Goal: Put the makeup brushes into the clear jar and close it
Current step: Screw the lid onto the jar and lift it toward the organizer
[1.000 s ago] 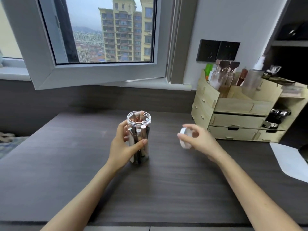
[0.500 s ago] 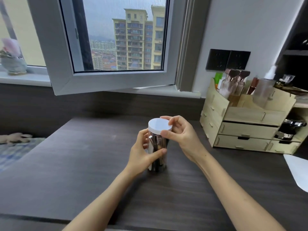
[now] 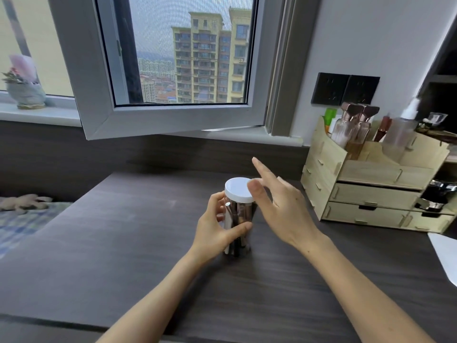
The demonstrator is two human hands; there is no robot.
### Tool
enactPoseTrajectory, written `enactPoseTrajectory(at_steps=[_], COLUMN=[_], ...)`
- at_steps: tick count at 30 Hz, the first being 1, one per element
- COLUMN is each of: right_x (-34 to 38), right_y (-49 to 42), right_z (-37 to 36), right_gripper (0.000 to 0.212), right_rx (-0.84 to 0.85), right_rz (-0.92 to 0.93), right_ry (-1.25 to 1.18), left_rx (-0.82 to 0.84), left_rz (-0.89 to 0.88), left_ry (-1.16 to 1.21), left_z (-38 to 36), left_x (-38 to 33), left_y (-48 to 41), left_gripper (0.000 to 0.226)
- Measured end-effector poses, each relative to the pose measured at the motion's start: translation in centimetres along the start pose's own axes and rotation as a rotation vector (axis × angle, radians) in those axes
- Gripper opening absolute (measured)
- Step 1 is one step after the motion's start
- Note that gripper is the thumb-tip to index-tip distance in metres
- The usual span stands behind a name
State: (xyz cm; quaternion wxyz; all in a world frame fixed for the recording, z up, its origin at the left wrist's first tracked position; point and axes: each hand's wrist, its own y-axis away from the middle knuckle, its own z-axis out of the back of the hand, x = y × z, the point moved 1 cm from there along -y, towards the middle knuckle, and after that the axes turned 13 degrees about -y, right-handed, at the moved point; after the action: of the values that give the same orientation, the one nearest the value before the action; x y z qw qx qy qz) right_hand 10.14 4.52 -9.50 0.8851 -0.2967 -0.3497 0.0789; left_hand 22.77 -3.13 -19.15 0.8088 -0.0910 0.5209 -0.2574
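Observation:
The clear jar (image 3: 239,220) stands upright on the dark wooden desk (image 3: 123,243), near its middle. Makeup brushes (image 3: 235,219) stand inside it, seen through the wall. A white round lid (image 3: 238,189) sits on top of the jar. My left hand (image 3: 217,226) wraps around the jar's left side, thumb across the front. My right hand (image 3: 279,206) is at the lid's right edge with fingers spread, thumb tip touching the rim and index finger pointing up and away.
A light wooden organiser (image 3: 371,179) with drawers, bottles and brushes stands at the right back of the desk. A white sheet (image 3: 445,256) lies at the right edge. An open window sash (image 3: 173,120) overhangs the desk's back. A bed (image 3: 22,219) lies left.
My right hand brought the white lid onto the open jar, gripped it there, and has now spread its fingers off the lid. The left hand has kept hold of the jar.

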Motion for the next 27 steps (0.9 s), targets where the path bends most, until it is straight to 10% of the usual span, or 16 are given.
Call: enactPoseTrajectory(at_steps=[4,9,16,21,27], right_x=[0.1,-1.1,-1.2,-2.8,-5.1], right_y=[-0.3,-1.8,-0.9,0.5,2.7], right_z=[1.4,0.3,-1.7,-0.9,0.2], right_gripper=[0.085,0.07,0.051,0.068,0.082], right_rx=[-0.253,0.29,0.031,0.131,0.245], right_rz=[0.058,-0.107,-0.161,-0.337,-0.368], right_ry=[0.126,-0.121,-0.269,-0.771,-0.538], left_rx=[0.001,-0.003,-0.025,-0.033,0.038], left_rz=[0.023,0.015,0.02,0.068,0.023], left_ry=[0.0,0.001,-0.025,0.042,0.286], left_z=[0.0,0.1,0.0,0.4,0.6], left_x=[-0.2,-0.1,-0.9,-1.5,-4.2], left_y=[0.0,-0.1,0.1,-0.1,-1.4], left_gripper=[0.079,0.076,0.072,0.071,0.068])
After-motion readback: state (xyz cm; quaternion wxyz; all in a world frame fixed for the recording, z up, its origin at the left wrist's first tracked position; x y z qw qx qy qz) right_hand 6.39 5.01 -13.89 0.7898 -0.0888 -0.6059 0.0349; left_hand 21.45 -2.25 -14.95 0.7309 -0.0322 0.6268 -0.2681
